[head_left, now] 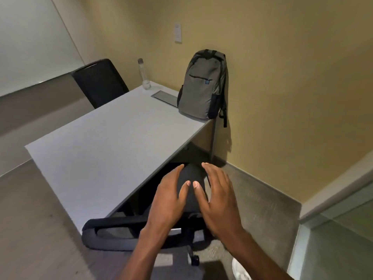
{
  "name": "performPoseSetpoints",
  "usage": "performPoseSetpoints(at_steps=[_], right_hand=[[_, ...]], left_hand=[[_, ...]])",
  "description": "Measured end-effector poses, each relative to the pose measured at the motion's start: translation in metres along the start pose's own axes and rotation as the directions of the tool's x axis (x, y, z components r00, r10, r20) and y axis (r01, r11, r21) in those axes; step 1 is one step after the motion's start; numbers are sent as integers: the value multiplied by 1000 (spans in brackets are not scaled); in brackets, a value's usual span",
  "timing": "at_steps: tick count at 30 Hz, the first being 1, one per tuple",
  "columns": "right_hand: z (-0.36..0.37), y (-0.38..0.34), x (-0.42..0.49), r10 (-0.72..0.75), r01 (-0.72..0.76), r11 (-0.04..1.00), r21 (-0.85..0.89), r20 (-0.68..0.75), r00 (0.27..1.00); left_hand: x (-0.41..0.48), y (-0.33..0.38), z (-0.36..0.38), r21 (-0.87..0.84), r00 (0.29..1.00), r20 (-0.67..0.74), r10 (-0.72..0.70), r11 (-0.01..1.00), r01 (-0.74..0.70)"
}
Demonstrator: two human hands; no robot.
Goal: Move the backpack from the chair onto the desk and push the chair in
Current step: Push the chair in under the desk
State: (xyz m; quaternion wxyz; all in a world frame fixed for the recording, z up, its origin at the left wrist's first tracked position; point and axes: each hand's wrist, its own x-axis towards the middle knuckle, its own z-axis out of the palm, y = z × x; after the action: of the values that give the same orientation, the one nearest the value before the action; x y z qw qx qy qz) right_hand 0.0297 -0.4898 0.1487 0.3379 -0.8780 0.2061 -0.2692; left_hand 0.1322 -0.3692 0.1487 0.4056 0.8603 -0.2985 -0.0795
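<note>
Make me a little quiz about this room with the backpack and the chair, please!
1. True or false: the grey backpack lies on the floor.
2. Which stands on the desk beside the backpack? A) a clear water bottle B) a laptop C) a lamp
3. Fill in: the left hand and right hand are spread open above the black office ____, which is partly under the desk.

Key
1. False: it stands upright on the desk against the wall.
2. A
3. chair
</note>
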Motion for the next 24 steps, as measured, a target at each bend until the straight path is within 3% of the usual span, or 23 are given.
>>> performPoseSetpoints(at_steps=[9,14,24], right_hand=[[95,-79,-62,-107,141,950,-277,136,985],[127,-59,-77,-44,167,877,-451,271,962],[131,-48,-81,103,89,824,-560,302,948]], left_hand=[[-65,-110,-94,140,994,-95,-62,987,75],[-85,-154,-104,327,999,-24,-22,945,28],[-86,-164,-99,562,995,101,-5,826,-53]])
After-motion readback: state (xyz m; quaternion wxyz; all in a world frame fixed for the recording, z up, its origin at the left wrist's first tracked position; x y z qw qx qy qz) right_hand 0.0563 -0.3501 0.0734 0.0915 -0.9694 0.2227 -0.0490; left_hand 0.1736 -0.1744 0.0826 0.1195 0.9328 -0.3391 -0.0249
